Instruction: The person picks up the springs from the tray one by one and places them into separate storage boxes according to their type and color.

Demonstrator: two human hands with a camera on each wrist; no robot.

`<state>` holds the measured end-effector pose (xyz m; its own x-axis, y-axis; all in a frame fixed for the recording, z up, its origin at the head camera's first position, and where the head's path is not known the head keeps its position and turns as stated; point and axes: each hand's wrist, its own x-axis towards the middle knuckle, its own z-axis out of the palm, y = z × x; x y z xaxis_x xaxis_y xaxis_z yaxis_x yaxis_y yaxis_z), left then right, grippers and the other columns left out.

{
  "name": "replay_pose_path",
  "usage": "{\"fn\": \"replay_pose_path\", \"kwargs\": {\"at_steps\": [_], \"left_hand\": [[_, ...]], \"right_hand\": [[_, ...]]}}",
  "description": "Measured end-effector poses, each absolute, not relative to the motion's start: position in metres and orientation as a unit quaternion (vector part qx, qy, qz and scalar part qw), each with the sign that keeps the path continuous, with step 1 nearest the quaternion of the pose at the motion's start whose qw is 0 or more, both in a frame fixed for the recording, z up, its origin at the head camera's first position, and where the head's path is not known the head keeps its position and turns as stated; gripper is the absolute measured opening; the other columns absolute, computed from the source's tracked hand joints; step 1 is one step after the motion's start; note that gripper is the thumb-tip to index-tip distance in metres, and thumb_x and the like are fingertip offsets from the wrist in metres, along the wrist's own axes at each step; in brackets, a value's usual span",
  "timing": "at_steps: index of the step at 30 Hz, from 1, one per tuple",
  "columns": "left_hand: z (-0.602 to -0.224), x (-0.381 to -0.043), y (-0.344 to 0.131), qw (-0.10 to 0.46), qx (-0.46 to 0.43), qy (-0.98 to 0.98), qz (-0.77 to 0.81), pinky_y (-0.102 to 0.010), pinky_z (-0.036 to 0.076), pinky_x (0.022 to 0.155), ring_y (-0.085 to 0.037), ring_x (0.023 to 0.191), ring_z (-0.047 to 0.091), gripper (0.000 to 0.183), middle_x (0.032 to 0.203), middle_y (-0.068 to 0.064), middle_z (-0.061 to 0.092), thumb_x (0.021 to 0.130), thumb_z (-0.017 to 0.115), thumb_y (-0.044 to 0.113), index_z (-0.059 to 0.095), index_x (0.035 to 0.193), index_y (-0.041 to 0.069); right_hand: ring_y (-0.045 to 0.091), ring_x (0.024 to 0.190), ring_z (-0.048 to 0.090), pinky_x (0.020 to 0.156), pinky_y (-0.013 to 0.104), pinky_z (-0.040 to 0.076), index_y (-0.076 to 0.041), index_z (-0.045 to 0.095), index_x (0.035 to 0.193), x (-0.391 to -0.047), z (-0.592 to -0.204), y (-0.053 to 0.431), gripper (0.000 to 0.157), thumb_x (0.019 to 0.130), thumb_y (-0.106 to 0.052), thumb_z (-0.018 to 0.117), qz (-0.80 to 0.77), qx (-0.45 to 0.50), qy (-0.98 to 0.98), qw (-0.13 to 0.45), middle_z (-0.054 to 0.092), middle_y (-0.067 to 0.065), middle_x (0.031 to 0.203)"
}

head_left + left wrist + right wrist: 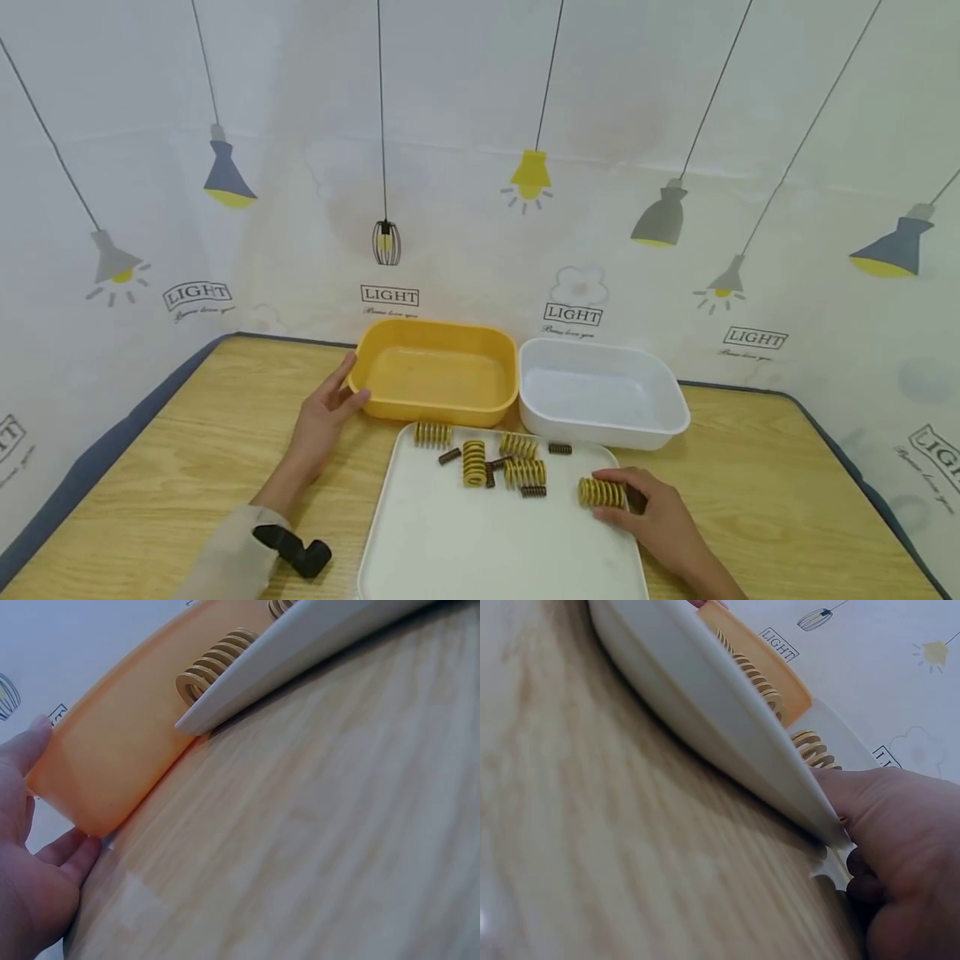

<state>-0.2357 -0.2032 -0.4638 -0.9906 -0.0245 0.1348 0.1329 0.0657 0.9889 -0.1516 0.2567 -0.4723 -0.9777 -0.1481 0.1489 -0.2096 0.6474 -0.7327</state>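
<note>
Pale backdrop cloth [465, 92] printed with hanging lamps stands behind a light wood-grain table [165, 467].

Left hand [321, 417]: forearm extended forward, holding the near-left corner of an empty-looking yellow plastic bin [433, 412], thumb at the front, fingers along the left side. Beige sleeve [232, 554] with a black angled fitting [296, 550] at the cuff.

Right hand [660, 517]: reaches in from the lower right, palm inward; thumb and fingers pinch a thick yellow metal coil spring [602, 492] at the right edge of a white, round-cornered tray [495, 554]. Spring lies roughly level, its flat coils wide and evenly spaced; contact with the tray cannot be determined.

On the tray's far half: four similar yellow springs [474, 463] and five smaller dark brown springs [533, 492], one yellow one upright in the head view, others sideways.

White plastic bin [604, 432] sits just right of the yellow one.

Writing: boxed "LIGHT" [390, 296], repeated across the cloth; script beneath ends "love you", first word unclear.
</note>
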Motion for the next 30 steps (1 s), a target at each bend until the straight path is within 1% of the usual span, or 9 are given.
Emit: {"fn": "replay_pose_path", "kwargs": {"at_steps": [3,7,9,14,17,21,26,28,30], "left_hand": [[-0.464,-0.237,-0.203,0.052,-0.045,-0.731,-0.679,-0.02,0.036,0.102,-0.021,0.139,0.028,0.063,0.155,0.01,0.024,0.096,0.061,0.019,0.03,0.151,0.025],[-0.464,-0.24,-0.202,0.051,-0.048,-0.736,-0.673,-0.02,0.036,0.102,-0.021,0.139,0.028,0.063,0.154,0.01,0.026,0.096,0.061,0.021,0.031,0.151,0.026],[-0.465,-0.241,-0.202,0.053,-0.048,-0.736,-0.674,-0.019,0.036,0.101,-0.022,0.138,0.029,0.063,0.155,0.009,0.026,0.096,0.061,0.021,0.031,0.151,0.025],[-0.469,-0.24,-0.204,0.059,-0.039,-0.733,-0.676,-0.019,0.037,0.101,-0.024,0.137,0.031,0.063,0.155,0.006,0.026,0.095,0.062,0.021,0.032,0.15,0.024],[-0.47,-0.238,-0.207,0.059,-0.028,-0.74,-0.67,-0.023,0.035,0.104,-0.023,0.138,0.03,0.063,0.155,0.007,0.026,0.094,0.062,0.024,0.033,0.15,0.027],[-0.468,-0.236,-0.209,0.052,-0.024,-0.745,-0.664,-0.03,0.032,0.107,-0.022,0.139,0.027,0.064,0.155,0.007,0.024,0.095,0.062,0.026,0.031,0.15,0.028],[-0.452,-0.224,-0.203,0.037,-0.022,-0.743,-0.668,-0.035,0.029,0.109,-0.023,0.14,0.023,0.067,0.156,0.003,0.022,0.094,0.062,0.027,0.028,0.152,0.02],[-0.452,-0.224,-0.202,0.036,-0.024,-0.742,-0.669,-0.035,0.029,0.109,-0.025,0.14,0.023,0.067,0.157,0.003,0.021,0.095,0.061,0.027,0.027,0.152,0.02],[-0.458,-0.229,-0.203,0.04,-0.026,-0.742,-0.668,-0.034,0.03,0.108,-0.026,0.14,0.025,0.065,0.157,0.005,0.021,0.095,0.061,0.026,0.028,0.152,0.024]], "right_hand": [[0.009,0.074,0.047,0.061,0.022,0.041,-0.031,0.068,0.111,-0.15,-0.472,0.258,0.041,0.072,-0.038,0.082,0.411,0.087,-0.907,0.031,0.058,-0.009,0.085],[0.008,0.061,0.043,0.052,0.022,0.038,-0.03,0.069,0.107,-0.149,-0.473,0.259,0.039,0.071,-0.037,0.083,0.424,0.083,-0.901,0.039,0.048,-0.005,0.067],[0.008,0.058,0.042,0.05,0.022,0.038,-0.029,0.07,0.106,-0.149,-0.475,0.258,0.037,0.071,-0.036,0.083,0.427,0.085,-0.899,0.047,0.045,-0.006,0.064],[0.007,0.057,0.042,0.049,0.022,0.038,-0.029,0.07,0.104,-0.15,-0.476,0.255,0.036,0.071,-0.035,0.083,0.424,0.097,-0.898,0.064,0.046,-0.007,0.064],[0.007,0.058,0.043,0.048,0.022,0.038,-0.028,0.07,0.104,-0.151,-0.475,0.253,0.035,0.072,-0.034,0.083,0.424,0.109,-0.896,0.072,0.049,-0.007,0.065],[0.007,0.063,0.046,0.052,0.022,0.04,-0.026,0.071,0.105,-0.151,-0.476,0.251,0.035,0.073,-0.033,0.082,0.425,0.118,-0.893,0.09,0.055,-0.008,0.074],[0.007,0.065,0.048,0.053,0.022,0.043,-0.023,0.07,0.107,-0.153,-0.477,0.253,0.036,0.073,-0.024,0.083,0.413,0.131,-0.892,0.13,0.057,-0.01,0.077],[0.008,0.064,0.048,0.053,0.022,0.043,-0.023,0.07,0.107,-0.155,-0.474,0.254,0.037,0.073,-0.021,0.083,0.405,0.131,-0.894,0.14,0.057,-0.01,0.077],[0.008,0.065,0.049,0.054,0.022,0.044,-0.021,0.07,0.108,-0.157,-0.47,0.254,0.037,0.073,-0.018,0.083,0.402,0.127,-0.896,0.143,0.059,-0.01,0.081]]}}
